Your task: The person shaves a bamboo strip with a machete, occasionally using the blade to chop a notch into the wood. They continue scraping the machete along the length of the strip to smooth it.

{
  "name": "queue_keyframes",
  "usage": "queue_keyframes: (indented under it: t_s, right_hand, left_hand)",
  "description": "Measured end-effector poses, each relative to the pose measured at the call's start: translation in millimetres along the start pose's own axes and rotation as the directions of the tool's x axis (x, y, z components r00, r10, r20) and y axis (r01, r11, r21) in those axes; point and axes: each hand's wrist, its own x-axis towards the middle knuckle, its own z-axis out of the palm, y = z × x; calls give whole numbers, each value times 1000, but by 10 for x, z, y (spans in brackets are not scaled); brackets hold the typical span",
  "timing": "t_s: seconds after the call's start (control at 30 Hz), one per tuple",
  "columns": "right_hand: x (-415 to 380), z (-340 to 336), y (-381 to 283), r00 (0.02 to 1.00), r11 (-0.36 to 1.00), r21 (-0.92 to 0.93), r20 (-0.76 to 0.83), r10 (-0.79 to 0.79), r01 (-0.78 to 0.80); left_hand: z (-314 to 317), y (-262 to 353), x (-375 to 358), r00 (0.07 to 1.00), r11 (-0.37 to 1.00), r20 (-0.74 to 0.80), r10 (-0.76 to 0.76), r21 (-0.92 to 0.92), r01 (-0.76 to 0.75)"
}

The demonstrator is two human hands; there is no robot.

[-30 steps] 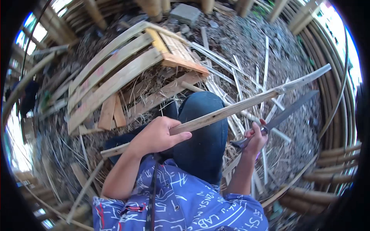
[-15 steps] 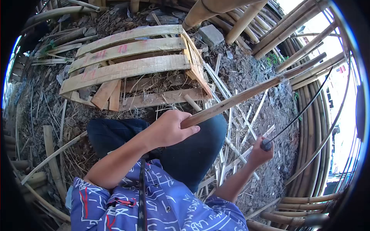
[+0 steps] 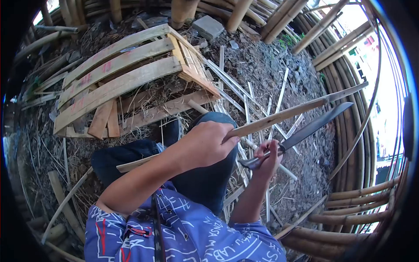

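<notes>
My left hand [image 3: 205,146] is closed around a long split bamboo strip [image 3: 283,115], which slants up to the right. Its short rear end sticks out behind my left forearm. In my right hand [image 3: 269,159] is a machete [image 3: 315,126] with a dark curved handle; the broad side of its blade shows, pointing up and right just below the strip. The right fingers look loosely curled, with the handle's butt projecting to the left. Both hands are above my bent leg [image 3: 205,179], in dark trousers.
A slatted wooden crate [image 3: 118,74] lies in front on the left. Thin bamboo slivers [image 3: 246,100] litter the dirt ahead. Beyond them sits a grey block [image 3: 208,27]. Bamboo poles [image 3: 349,144] line the right side, and more poles [image 3: 345,218] lie at lower right.
The machete has swung left and turned from edge-on to broadside, coming close beneath the strip. My left hand has shifted slightly right with the strip. The view has turned, moving the crate left.
</notes>
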Motion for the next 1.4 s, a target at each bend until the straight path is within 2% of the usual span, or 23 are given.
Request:
queue_keyframes:
  t_s: [0.1,0.17,0.23,0.37,0.4,0.43,0.5,0.57,0.6,0.67,0.8,0.87,0.9,0.97,1.0,1.07,1.1,1.13,1.17,1.2,1.27,1.3,1.4]
  right_hand:
    - [20,349,-127,996,996,25,-28,-87,87]
    - [62,476,-143,984,980,103,37,-175,171]
    - [108,626,-155,991,987,97,-39,-124,128]
    - [152,689,-25,984,983,104,-111,-140,151]
    - [158,705,-10,984,982,117,-121,-133,147]
    - [161,724,-20,978,977,118,-137,-160,177]
    - [166,744,-38,965,967,114,-152,-211,229]
    - [170,756,-76,960,966,93,-166,-224,241]
    - [171,758,-84,959,967,63,-161,-235,248]
    - [195,784,-77,955,966,65,-181,-235,250]
    - [185,904,-93,967,969,138,-185,-176,203]
    - [162,923,-82,968,969,131,-163,-189,211]
    - [162,905,-57,972,970,133,-148,-184,204]
    - [137,927,-49,978,971,163,-141,-154,176]
    - [135,937,-49,981,968,193,-140,-134,160]
    - [147,901,-31,981,978,140,-141,-137,157]
    - [156,872,-28,984,973,183,-138,-113,138]
    - [165,847,-34,986,967,226,-138,-90,120]
    - [171,821,-50,990,972,203,-103,-100,119]
    - [186,792,-82,990,974,194,-104,-100,118]
    - [218,700,-178,984,978,115,-60,-170,176]
    - [249,616,-226,982,978,103,-70,-174,181]
    - [286,308,-411,982,982,-11,23,-188,188]
  left_hand:
    - [-1,53,77,999,1000,45,-11,15,10]
    - [9,26,115,998,999,60,-20,35,18]
    - [52,-32,147,996,992,26,87,94,-90]
    - [-77,77,101,995,993,74,-67,107,59]
    - [-107,80,20,993,921,-58,99,384,-70]
    - [-161,123,-72,947,756,-130,294,638,-147]
    - [-427,328,-372,982,684,-123,144,729,-9]
    - [-692,343,-669,964,643,-243,110,757,118]
    - [-813,311,-809,967,635,-230,110,764,110]
    - [-1027,229,-1085,942,645,-335,-1,720,257]
    - [-1261,8,-1454,941,722,-311,-130,621,305]
    - [-1291,-61,-1534,924,841,-306,-228,416,346]
    - [-1288,-87,-1554,920,839,-313,-237,411,356]
    - [-1273,-118,-1550,950,834,-290,-117,491,252]
    - [-1285,-114,-1535,946,835,-299,-123,485,261]
    - [-1320,-109,-1490,979,764,-197,-55,623,168]
    - [-1328,-142,-1474,977,768,-206,-58,616,176]
    - [-1332,-188,-1453,989,768,-144,-20,632,108]
    - [-1335,-224,-1426,997,765,-77,19,643,35]
    - [-1335,-246,-1387,997,771,-76,17,635,35]
    - [-1303,-281,-1281,941,912,213,-263,374,170]
    - [-1264,-307,-1216,898,953,321,-299,148,264]
    - [-1119,-423,-1009,898,971,369,-240,68,231]
